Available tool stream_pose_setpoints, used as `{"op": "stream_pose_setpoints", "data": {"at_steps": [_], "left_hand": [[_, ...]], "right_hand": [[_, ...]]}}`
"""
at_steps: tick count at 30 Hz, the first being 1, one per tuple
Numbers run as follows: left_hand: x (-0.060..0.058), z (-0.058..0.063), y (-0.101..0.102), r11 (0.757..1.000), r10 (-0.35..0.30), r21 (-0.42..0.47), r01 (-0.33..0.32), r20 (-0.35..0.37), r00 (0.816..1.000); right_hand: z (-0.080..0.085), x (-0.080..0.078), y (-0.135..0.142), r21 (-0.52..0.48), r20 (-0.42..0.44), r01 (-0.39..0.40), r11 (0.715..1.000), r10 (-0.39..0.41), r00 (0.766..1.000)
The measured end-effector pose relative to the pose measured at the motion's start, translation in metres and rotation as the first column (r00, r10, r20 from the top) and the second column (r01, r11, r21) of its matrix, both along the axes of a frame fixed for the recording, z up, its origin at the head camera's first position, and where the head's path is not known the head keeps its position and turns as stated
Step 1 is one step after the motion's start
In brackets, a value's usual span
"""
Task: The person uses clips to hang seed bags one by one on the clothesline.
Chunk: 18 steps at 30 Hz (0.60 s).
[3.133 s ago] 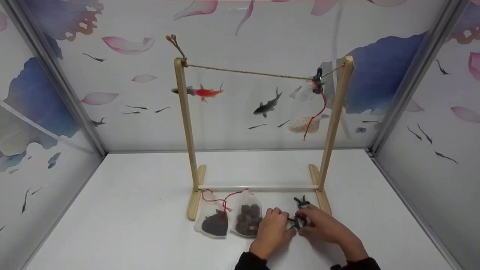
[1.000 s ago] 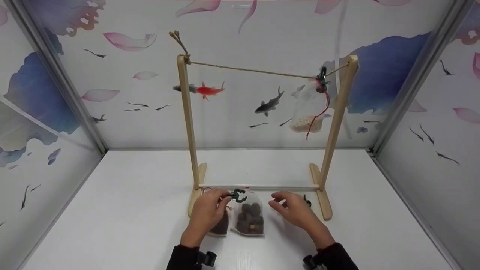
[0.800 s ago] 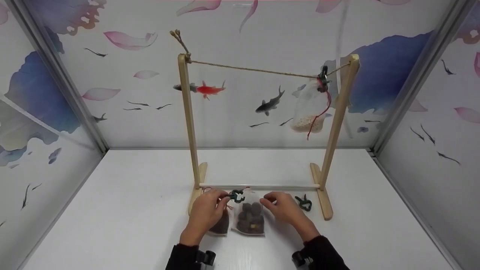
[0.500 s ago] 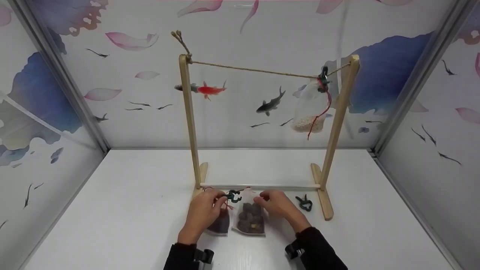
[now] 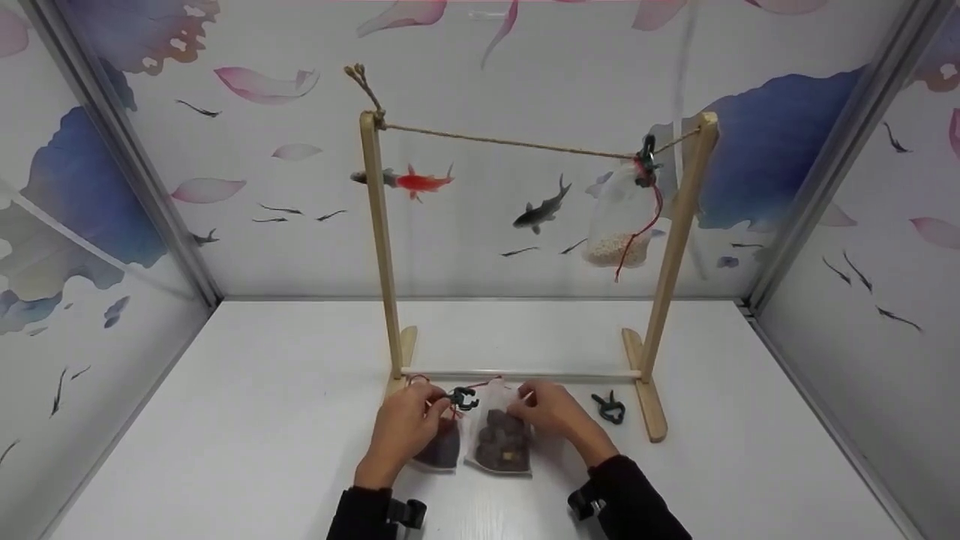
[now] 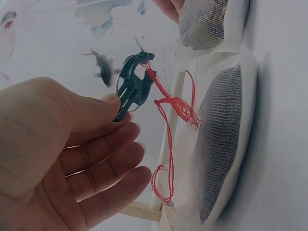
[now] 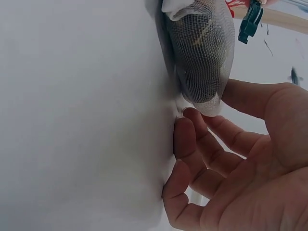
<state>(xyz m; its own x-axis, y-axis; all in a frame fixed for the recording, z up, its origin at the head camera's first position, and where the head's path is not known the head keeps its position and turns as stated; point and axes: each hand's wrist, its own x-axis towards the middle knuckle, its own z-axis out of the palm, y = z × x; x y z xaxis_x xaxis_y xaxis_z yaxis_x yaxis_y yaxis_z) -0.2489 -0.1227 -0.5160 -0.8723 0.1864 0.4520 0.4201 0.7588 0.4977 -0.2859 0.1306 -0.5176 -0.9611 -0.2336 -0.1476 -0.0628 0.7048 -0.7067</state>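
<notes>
Between thumb and fingers my left hand (image 5: 405, 420) pinches a dark green plastic spring clip (image 6: 134, 84), whose jaws point right above the two mesh bags. Red drawstring threads (image 6: 178, 108) from the left bag pass just behind the clip in the left wrist view. That bag (image 5: 442, 446), filled with something dark and fine, lies partly behind my left hand. My right hand (image 5: 551, 409) grips the side edge of the other mesh bag (image 7: 202, 53), thumb on top and fingers beneath. Brown lumps fill this bag (image 5: 502, 442), lying on the white table.
A wooden frame (image 5: 664, 300) stands behind with a twine line (image 5: 510, 141) across its top. From the line's right end hangs a bag of pale grains (image 5: 615, 247), held by a green clip (image 5: 646, 161). Another clip (image 5: 611, 407) lies right of my right hand.
Both hands were together at the clips on the right. My left hand has carried one clip left over the bags. My right hand has moved left onto the bag of brown lumps and taken its edge.
</notes>
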Motion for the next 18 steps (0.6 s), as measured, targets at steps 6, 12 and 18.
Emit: {"op": "stream_pose_setpoints", "data": {"at_steps": [6, 12, 18], "left_hand": [[0.0, -0.001, -0.0005, 1.0, 0.002, -0.003, -0.002, 0.0, 1.0], [0.0013, -0.0006, -0.0005, 1.0, 0.017, -0.012, -0.017, -0.017, 1.0], [0.0017, 0.0007, -0.0003, 1.0, 0.021, -0.013, -0.021, -0.033, 0.999]], "right_hand": [[-0.0008, 0.0023, 0.0009, -0.023, -0.028, -0.023, 0.999, 0.023, 0.999], [-0.0012, 0.0061, 0.0039, -0.057, -0.106, -0.05, 0.997, 0.043, 0.993], [-0.0037, 0.0076, 0.0045, -0.083, -0.141, -0.043, 0.996, 0.031, 0.99]]}}
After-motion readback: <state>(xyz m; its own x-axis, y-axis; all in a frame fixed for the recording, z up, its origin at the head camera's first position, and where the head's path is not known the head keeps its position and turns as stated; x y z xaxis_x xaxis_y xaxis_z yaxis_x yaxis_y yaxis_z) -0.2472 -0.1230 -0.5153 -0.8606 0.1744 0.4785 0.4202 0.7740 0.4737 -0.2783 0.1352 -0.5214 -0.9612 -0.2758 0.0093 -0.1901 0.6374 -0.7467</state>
